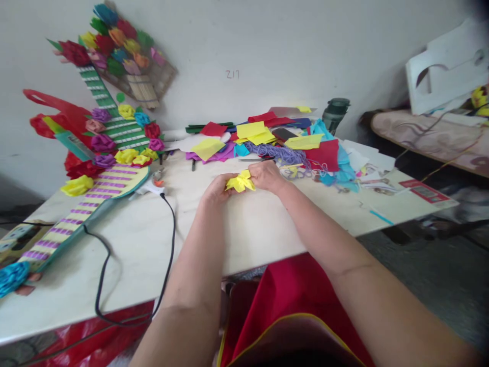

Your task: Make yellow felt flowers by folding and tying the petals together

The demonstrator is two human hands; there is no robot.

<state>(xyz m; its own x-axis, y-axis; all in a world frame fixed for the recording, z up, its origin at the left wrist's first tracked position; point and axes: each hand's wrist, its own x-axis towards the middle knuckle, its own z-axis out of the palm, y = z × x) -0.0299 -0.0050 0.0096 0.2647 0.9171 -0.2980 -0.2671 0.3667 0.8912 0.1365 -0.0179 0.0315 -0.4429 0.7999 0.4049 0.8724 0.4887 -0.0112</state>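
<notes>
Yellow flower [240, 182] (likely paper) — between hands [265, 176], inside table edge [263, 260].

Under soft light, a whitish wall [198, 46] bearing small handwritten marks [232, 75] stands beyond a cream table [260, 229]; far right, pink-covered furniture [431, 131]; near right, dark grey floor [439, 275].

crinkled paper flower [240, 182], smooth tabletop [263, 224], plastic bag [72, 113]

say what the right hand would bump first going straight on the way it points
Most likely the yellow paper flower: the right hand points leftward and seems to be touching the flower's edge. Beyond that is the left hand, though depth is hard to judge.
</notes>
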